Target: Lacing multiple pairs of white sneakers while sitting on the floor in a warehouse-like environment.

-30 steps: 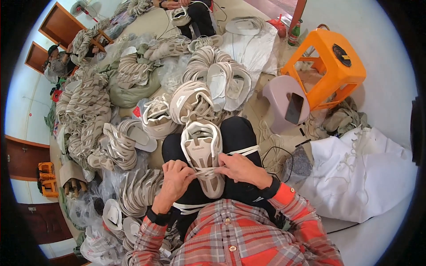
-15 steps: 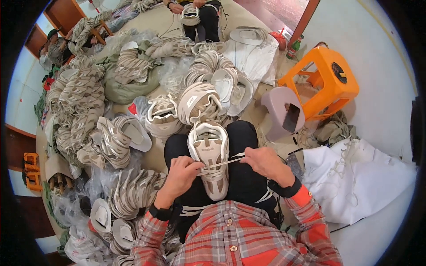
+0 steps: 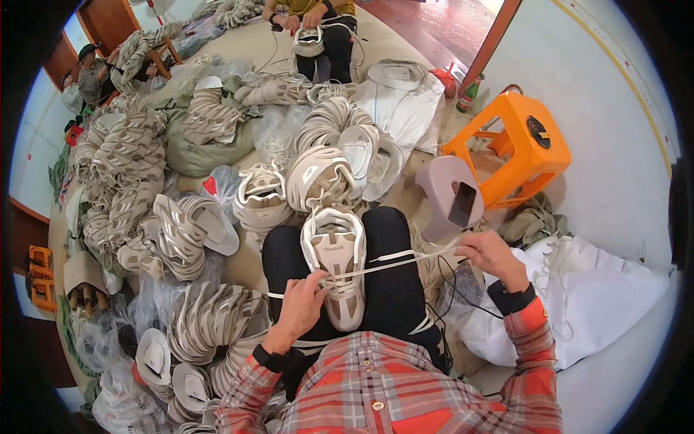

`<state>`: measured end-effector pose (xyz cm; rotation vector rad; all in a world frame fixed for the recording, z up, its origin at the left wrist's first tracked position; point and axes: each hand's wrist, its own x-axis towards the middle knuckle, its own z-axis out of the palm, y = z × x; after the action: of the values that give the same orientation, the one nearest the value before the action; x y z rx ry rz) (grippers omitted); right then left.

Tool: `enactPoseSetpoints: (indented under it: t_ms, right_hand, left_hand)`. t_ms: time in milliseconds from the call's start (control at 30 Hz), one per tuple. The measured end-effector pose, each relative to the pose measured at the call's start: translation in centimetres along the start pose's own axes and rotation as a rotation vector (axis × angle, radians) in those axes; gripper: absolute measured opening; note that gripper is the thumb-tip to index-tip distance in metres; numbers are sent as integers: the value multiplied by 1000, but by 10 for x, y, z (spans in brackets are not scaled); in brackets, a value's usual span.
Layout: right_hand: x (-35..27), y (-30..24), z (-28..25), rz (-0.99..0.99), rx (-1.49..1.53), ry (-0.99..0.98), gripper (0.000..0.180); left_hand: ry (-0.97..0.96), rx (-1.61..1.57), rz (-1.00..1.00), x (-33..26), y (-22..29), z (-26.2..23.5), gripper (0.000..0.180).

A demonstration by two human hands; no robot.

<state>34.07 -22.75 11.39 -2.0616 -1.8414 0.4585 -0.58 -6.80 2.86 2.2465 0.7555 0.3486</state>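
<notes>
A beige and tan sneaker (image 3: 345,316) rests between my thighs, its collar away from me and toe toward me. A pale shoelace (image 3: 412,262) stretches from its eyelets to my right hand (image 3: 493,257), which pinches it out to the right. My left hand (image 3: 300,305) lies at the shoe's left side, thumb and fingers closed on the lacing. Another lace end crosses my right thigh. Just beyond the shoe sit two more sneakers, a brown-and-white one (image 3: 318,177) and a paler one (image 3: 260,205) on its left.
Stacked shoe uppers (image 3: 123,159) cover the left side, with plastic bags among them. A mauve stool (image 3: 434,189) carries a phone (image 3: 463,203); an orange stool (image 3: 517,155) stands behind it. White sacking (image 3: 585,304) lies right. A co-worker's hands (image 3: 311,16) hold a shoe at the far side.
My right hand has moved out to the right and slightly up, drawing a longer stretch of lace. My left hand stays near the eyelets, slightly lower. The view has shifted a little.
</notes>
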Motion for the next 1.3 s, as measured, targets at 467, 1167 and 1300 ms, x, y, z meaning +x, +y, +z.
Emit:
enactPoseSetpoints:
  t_ms: [467,1167,1300]
  right_hand:
    - [-159,159,-109,704,-78,301,14]
    - [34,-85,138,266,686,-15,12]
    - [41,-90,149,99,446,27,11]
  left_hand:
    - [-55,90,354,64,67,16,18]
    - [34,-291,-147,23,59,16,20]
    - [49,-326,-224,29,38,16,23]
